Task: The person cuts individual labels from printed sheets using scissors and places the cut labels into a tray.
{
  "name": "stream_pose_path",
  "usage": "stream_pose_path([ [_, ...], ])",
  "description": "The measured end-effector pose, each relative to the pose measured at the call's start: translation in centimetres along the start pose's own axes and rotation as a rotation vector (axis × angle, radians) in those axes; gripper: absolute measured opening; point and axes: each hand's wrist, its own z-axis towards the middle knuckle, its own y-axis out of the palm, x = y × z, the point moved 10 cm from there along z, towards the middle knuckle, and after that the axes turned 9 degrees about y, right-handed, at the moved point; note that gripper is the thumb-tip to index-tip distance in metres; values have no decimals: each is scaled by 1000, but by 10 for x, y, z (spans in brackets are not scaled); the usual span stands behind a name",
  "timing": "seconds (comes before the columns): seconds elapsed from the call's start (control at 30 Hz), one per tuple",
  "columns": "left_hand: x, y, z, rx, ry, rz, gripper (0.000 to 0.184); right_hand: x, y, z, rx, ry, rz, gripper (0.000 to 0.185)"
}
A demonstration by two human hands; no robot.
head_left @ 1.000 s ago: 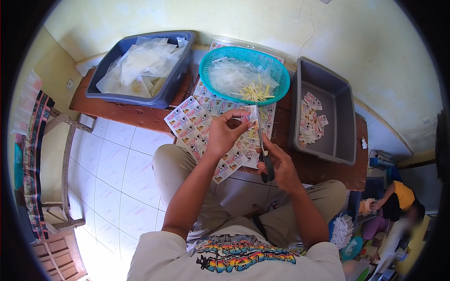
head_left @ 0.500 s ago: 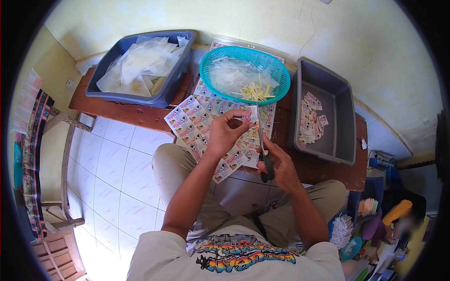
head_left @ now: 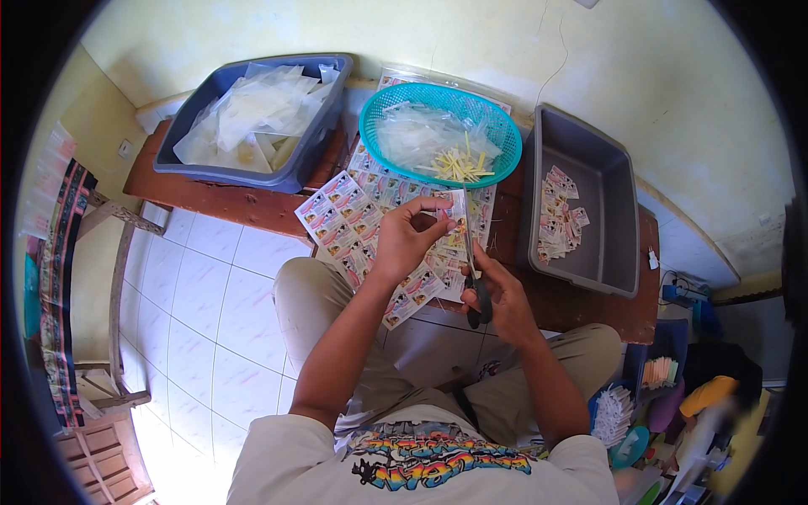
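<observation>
Between thumb and fingers, my left hand pinches a small printed label strip. My right hand is wrapped round the black handles of the scissors, whose blades point away from me along the strip's right edge. Under both hands lie printed label sheets, some fanned out to the left. Just beyond the hands, a turquoise basket holds clear plastic pieces and thin yellow strips. Cut labels lie in the grey tub to the right.
A blue-grey tub full of translucent plastic bags stands at the left of the brown wooden bench. At the lower right, another person is beside containers of bundled sticks. A pale wall rises behind the bench.
My hands and the strip have barely moved; the scissor blades look closer together. The person at the lower right has bent over and drawn their arm away from the bundled sticks.
</observation>
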Motion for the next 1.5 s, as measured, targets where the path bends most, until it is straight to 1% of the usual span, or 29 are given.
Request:
stream_pose_path([
  [0.23, 0, -1, 1, -9, -3, 37, 31, 1, 0, 0, -2, -30, -51, 82],
  [0.43, 1, 0, 1, 4, -12, 3, 31, 1, 2, 0, 4, -45, -21, 82],
  [0.73, 0, 0, 1, -7, -30, 22, 33, 5, 0, 0, 16, -33, -51, 83],
  [0.97, -4, -1, 2, 25, -1, -5, 33, 7, -1, 1, 26, -44, -56, 82],
  [1.07, -1, -1, 1, 0, -37, 28, 34, 5, -1, 0, 36, -40, -103, 83],
  [1.13, 0, -1, 0, -11, -58, 57, 34, 4, -7, 0, 92, 19, -108, 84],
  [1.23, -5, -1, 1, 0, -27, 21, 34, -1, -10, -1, 81, 6, -104, 85],
  [1.5, -1, -2, 1, 1, -29, 23, 34, -4, -3, -1, 52, -26, -110, 85],
])
